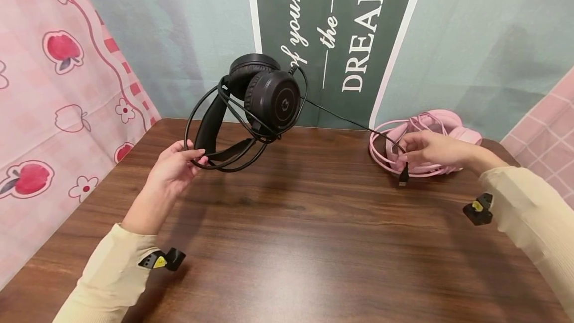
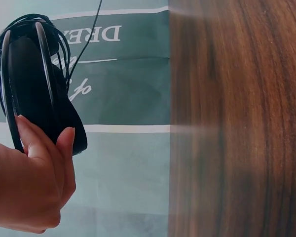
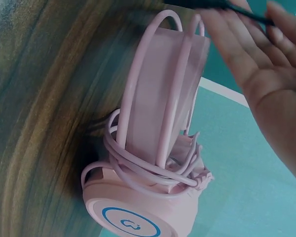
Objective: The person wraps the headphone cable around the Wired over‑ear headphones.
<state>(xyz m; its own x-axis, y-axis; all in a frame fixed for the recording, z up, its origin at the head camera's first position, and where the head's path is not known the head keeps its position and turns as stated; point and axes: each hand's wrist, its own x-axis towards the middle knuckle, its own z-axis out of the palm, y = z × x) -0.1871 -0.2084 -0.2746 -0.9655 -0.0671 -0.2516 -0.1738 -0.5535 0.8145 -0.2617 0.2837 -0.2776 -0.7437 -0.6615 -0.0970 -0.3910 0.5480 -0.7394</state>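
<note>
Black headphones (image 1: pixel 279 101) are held up at the far side of the table by my left hand (image 1: pixel 172 171), which grips the headband between thumb and fingers. Loops of black cable wind around the band and ear cups. From them one strand of the cable (image 1: pixel 345 117) stretches across to my right hand (image 1: pixel 430 151), whose thumb and fingers pinch it near the end. A USB plug (image 1: pixel 403 177) hangs just below those fingers. Behind the right hand, pink headphones (image 3: pixel 138 207) with their own wrapped pink cable lie on the table.
The brown wooden table (image 1: pixel 287 243) spreads out in front of both arms. A green and teal cloth with white lettering (image 1: pixel 358 59) hangs at its back edge. Pink patterned cloth (image 1: pixel 40 88) stands on the left, a pink tiled surface (image 1: pixel 549 133) on the right.
</note>
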